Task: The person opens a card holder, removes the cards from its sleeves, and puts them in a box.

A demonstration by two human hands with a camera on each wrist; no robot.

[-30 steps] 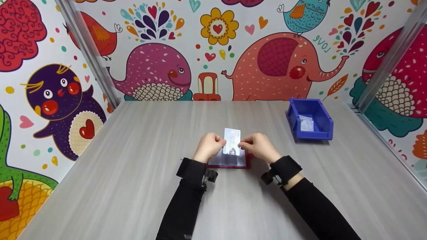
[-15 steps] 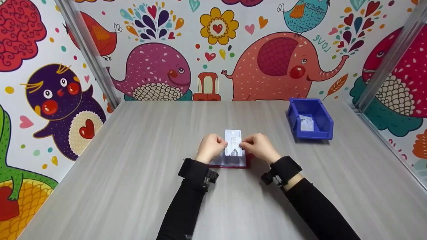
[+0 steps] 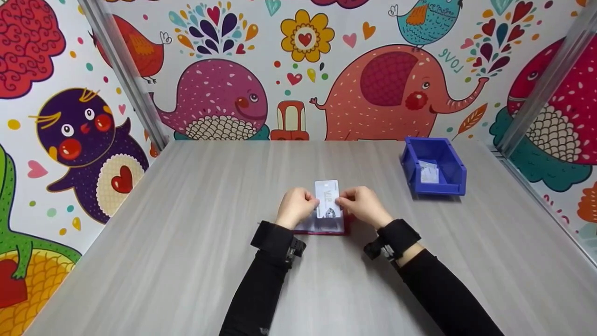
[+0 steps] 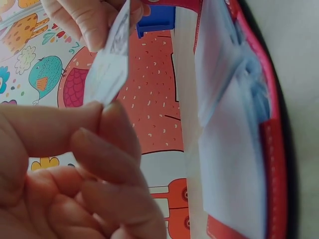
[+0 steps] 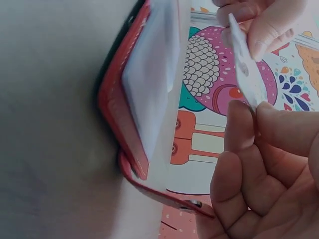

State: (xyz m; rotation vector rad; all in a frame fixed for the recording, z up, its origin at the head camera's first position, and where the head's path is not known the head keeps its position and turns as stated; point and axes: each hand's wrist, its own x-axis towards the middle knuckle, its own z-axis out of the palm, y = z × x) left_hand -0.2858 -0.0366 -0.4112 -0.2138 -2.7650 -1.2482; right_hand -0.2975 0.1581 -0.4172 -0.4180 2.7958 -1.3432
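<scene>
A white plastic card [image 3: 327,198] with "VIP" lettering is held upright between both hands in the head view. My left hand [image 3: 297,205] pinches its left edge between thumb and forefinger; my right hand [image 3: 364,205] pinches the right edge the same way. Below the card lies an opened red card holder [image 3: 322,232] with clear plastic sleeves, partly covered by the card and hands. In the left wrist view its sleeves [image 4: 234,159] fan open inside the red cover. A strap with a metal snap [image 5: 192,203] sticks out from the holder in the right wrist view.
At the back right of the grey table [image 3: 186,270] stands a blue plastic bin [image 3: 440,189] with several white cards [image 3: 429,172] inside. Walls printed with cartoon animals [image 3: 382,98] border the table at the back and sides, with metal posts [image 3: 126,74] at the corners.
The card has turned slightly, so its glare has faded and the "VIP" lettering shows. It and my left hand have shifted a little to the right; my right hand has hardly moved.
</scene>
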